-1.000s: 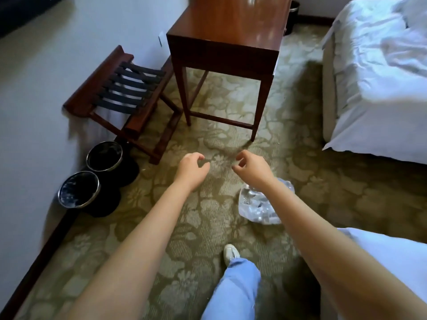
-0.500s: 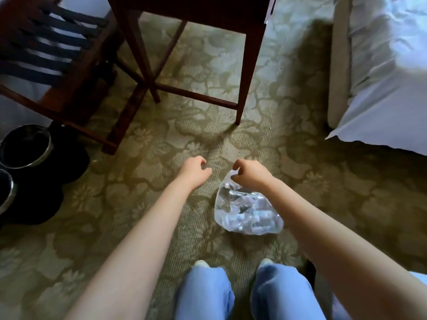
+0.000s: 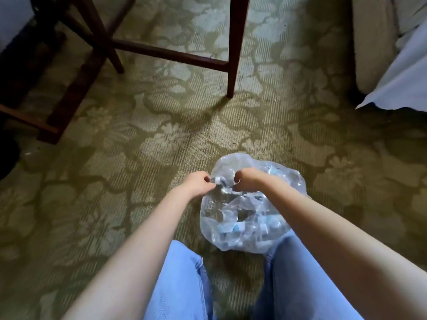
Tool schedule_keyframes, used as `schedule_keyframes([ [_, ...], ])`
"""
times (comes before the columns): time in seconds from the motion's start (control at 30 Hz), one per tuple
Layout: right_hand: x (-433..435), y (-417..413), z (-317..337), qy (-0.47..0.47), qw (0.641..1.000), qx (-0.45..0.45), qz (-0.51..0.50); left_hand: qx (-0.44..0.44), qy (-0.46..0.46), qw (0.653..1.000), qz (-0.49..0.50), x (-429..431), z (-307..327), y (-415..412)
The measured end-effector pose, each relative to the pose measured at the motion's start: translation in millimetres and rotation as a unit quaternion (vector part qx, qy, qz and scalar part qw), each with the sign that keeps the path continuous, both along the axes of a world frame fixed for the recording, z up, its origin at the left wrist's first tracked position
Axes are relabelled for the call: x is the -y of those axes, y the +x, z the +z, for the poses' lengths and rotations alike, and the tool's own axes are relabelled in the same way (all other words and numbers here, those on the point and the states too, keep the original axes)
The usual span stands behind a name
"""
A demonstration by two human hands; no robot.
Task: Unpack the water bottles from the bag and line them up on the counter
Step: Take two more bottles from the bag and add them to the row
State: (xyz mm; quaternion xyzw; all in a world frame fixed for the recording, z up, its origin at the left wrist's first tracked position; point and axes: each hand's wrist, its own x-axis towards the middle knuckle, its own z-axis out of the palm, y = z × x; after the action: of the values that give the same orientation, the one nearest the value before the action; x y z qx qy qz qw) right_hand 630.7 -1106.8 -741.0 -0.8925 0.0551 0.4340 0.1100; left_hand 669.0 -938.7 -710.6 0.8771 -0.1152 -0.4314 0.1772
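Observation:
A clear plastic bag (image 3: pixel 245 225) full of water bottles lies on the green patterned carpet, just in front of my knees. Through the plastic I make out several bottles with blue labels and white caps. My left hand (image 3: pixel 199 184) pinches the bag's plastic at its far left top. My right hand (image 3: pixel 248 179) grips the plastic a hand's width to the right of it. Both hands have curled fingers at the bag's mouth. The counter is out of view.
The dark wooden table legs (image 3: pixel 233 47) and crossbar (image 3: pixel 171 54) stand ahead on the carpet. A luggage rack frame (image 3: pixel 60 107) sits at the left. The bed's base and white sheet (image 3: pixel 397 77) fill the right edge. My jeans-clad knees (image 3: pixel 184 285) are below.
I have crouched lower and the view has tipped down. Both hands dropped from above the carpet onto the bag and took hold of its plastic at the top.

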Motion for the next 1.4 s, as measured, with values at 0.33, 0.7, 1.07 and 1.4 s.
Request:
schedule_keyframes([
  [0.33,31.7,12.8,-96.9,0.032,0.993,0.012,-0.110,0.029,-0.016,0.999,0.037,-12.9,-75.9,18.8],
  [0.7,-9.8,19.5,-155.2,-0.086,0.991,0.095,0.028,0.054,-0.022,0.998,0.036,-18.9,-80.9,17.9],
  [1.07,-18.4,13.0,-129.9,-0.028,0.969,0.144,0.200,0.071,-0.049,0.994,0.072,-35.0,-72.5,28.7],
  [1.4,-0.1,-5.2,-57.7,0.316,0.907,0.240,-0.144,0.057,-0.125,0.988,0.067,-41.5,-63.6,44.8],
])
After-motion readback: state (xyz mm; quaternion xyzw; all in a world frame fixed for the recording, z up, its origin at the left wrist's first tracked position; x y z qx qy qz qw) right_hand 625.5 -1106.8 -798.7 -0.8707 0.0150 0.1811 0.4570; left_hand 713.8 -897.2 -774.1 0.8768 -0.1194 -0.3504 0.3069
